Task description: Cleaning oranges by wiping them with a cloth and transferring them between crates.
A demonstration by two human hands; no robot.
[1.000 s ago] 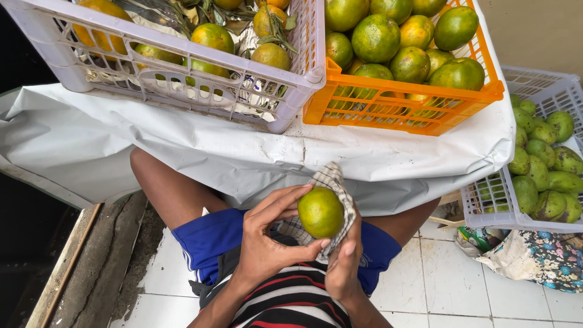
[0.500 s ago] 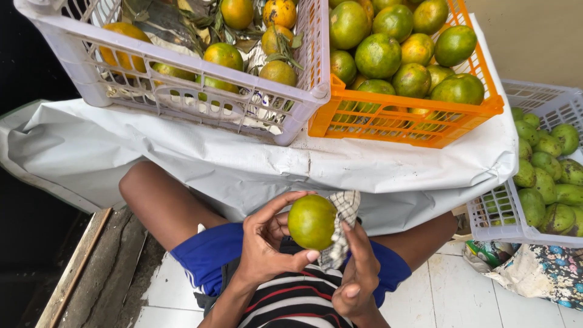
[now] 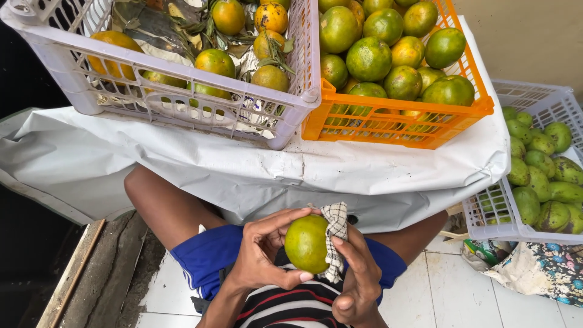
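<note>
Fruit of green-yellow colour [image 3: 306, 244] is gripped by the fingers of the left hand [image 3: 261, 252] above the lap, below the bench edge [image 3: 364, 176]. Compared with a second ago, the checked cloth [image 3: 334, 240] is now pressed on its right side by the closed right hand [image 3: 358, 273], so wiping seems under way. Meanwhile the white crate [image 3: 182, 97] and orange crate [image 3: 395, 121] are shown slightly shifted in view.

A round green citrus fruit [image 3: 306, 243] sits between the left hand [image 3: 261, 252] and the right hand [image 3: 358, 273], with a checked cloth [image 3: 334, 234] on its right. Beyond them, a white plastic sheet [image 3: 182, 158] carries a pale plastic crate [image 3: 182, 100] on the left and an orange plastic crate [image 3: 395, 121] beside it. A white basket [image 3: 492, 212] stands far right.
</note>
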